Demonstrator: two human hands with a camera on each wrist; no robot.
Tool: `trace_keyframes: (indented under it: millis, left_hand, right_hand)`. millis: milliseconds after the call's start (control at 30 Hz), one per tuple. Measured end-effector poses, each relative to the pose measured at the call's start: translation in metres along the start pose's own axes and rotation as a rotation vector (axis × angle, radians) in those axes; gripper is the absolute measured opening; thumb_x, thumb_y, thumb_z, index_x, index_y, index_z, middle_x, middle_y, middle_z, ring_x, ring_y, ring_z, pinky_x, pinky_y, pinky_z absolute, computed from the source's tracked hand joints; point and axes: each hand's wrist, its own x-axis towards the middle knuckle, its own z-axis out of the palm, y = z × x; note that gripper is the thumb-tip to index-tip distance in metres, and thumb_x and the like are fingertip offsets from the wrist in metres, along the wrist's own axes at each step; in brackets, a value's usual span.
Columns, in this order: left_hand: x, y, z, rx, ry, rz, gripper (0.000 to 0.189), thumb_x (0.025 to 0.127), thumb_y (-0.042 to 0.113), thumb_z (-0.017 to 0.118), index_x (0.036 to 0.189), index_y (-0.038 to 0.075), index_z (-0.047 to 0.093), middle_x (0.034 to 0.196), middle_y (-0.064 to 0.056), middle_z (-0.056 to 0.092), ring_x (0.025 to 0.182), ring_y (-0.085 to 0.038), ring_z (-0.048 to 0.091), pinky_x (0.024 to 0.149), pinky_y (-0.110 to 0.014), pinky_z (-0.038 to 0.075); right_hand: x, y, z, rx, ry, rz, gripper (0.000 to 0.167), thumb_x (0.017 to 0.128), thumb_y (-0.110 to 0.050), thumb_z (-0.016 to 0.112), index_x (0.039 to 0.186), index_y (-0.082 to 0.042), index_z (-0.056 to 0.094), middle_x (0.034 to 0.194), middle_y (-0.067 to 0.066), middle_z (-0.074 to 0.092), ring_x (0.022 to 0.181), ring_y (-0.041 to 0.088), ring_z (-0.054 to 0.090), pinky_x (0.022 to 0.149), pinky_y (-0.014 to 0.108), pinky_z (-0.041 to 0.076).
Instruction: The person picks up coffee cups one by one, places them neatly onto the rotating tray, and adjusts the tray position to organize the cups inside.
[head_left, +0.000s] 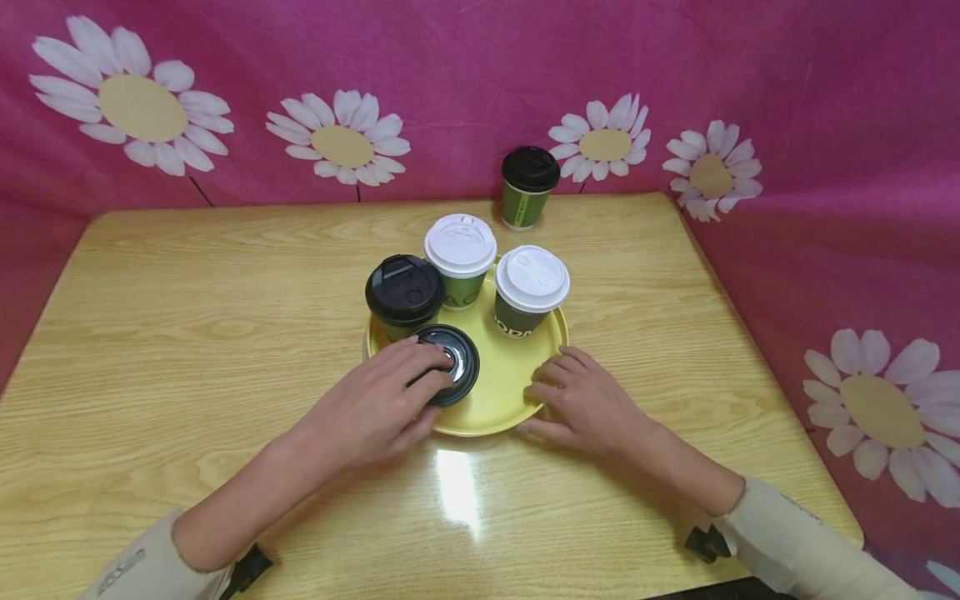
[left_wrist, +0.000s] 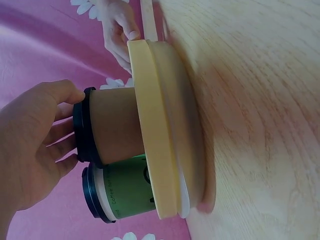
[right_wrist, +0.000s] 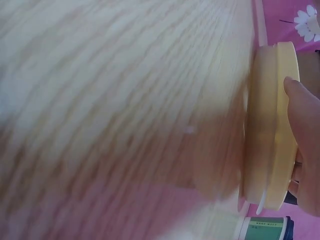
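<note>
A round yellow tray (head_left: 498, 387) with a raised rim carries several lidded paper cups. My left hand (head_left: 386, 387) holds the nearest one, a brown coffee cup (left_wrist: 115, 120), by its black lid (head_left: 467, 368), thumb and fingers at the lid's edge. Behind it on the tray stands a green cup with a black lid (head_left: 405, 287). Two white-lidded cups, one at the back (head_left: 461, 246) and one at the right (head_left: 531, 279), share the tray. At the tray's right front, my right hand (head_left: 588, 404) grips the rim, thumb outside and fingers over the inner side.
Beyond the tray, a green cup with a black lid (head_left: 525, 196) stands near the table's back edge. The wooden table (head_left: 225, 292) is bordered by a pink cloth (head_left: 465, 67) printed with white daisies at the back and sides.
</note>
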Motion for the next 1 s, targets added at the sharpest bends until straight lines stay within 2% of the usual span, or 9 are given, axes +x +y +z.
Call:
trace_keyframes:
  millis: [267, 633, 833, 1000]
  left_hand:
    - [0.000, 0.000, -0.002, -0.006, -0.002, -0.009, 0.028, 0.085, 0.015, 0.072, 0.109, 0.001, 0.065, 0.122, -0.015, 0.059, 0.116, -0.031, 0.056, 0.112, -0.043, 0.035]
    - [-0.004, -0.003, 0.000, -0.003, 0.032, -0.006, 0.029, 0.083, 0.012, 0.071, 0.107, -0.002, 0.064, 0.121, -0.016, 0.060, 0.119, -0.032, 0.056, 0.112, -0.044, 0.036]
    - [-0.005, -0.004, 0.000, -0.019, 0.059, -0.001, 0.026, 0.084, 0.012, 0.071, 0.105, -0.002, 0.063, 0.121, -0.017, 0.060, 0.120, -0.033, 0.056, 0.111, -0.047, 0.037]
    - [-0.005, -0.004, 0.000, -0.021, 0.058, -0.008, 0.024, 0.084, 0.012, 0.069, 0.104, -0.001, 0.063, 0.121, -0.016, 0.060, 0.119, -0.033, 0.056, 0.111, -0.047, 0.037]
  right_hand:
    - [-0.001, -0.006, 0.002, -0.019, -0.008, 0.029, 0.047, 0.092, -0.059, 0.057, 0.098, -0.014, 0.070, 0.102, 0.004, 0.065, 0.104, 0.028, 0.058, 0.112, 0.051, 0.030]
    - [0.000, -0.018, 0.003, -0.031, -0.006, 0.089, 0.043, 0.089, -0.057, 0.063, 0.097, -0.015, 0.069, 0.100, 0.003, 0.062, 0.104, 0.027, 0.056, 0.111, 0.052, 0.030]
    - [0.000, -0.023, 0.003, -0.046, -0.013, 0.118, 0.047, 0.091, -0.060, 0.058, 0.098, -0.015, 0.069, 0.101, 0.004, 0.063, 0.105, 0.027, 0.056, 0.112, 0.052, 0.029]
    - [0.000, -0.027, 0.004, -0.061, -0.011, 0.130, 0.051, 0.093, -0.063, 0.053, 0.097, -0.015, 0.069, 0.101, 0.004, 0.063, 0.104, 0.027, 0.056, 0.112, 0.051, 0.030]
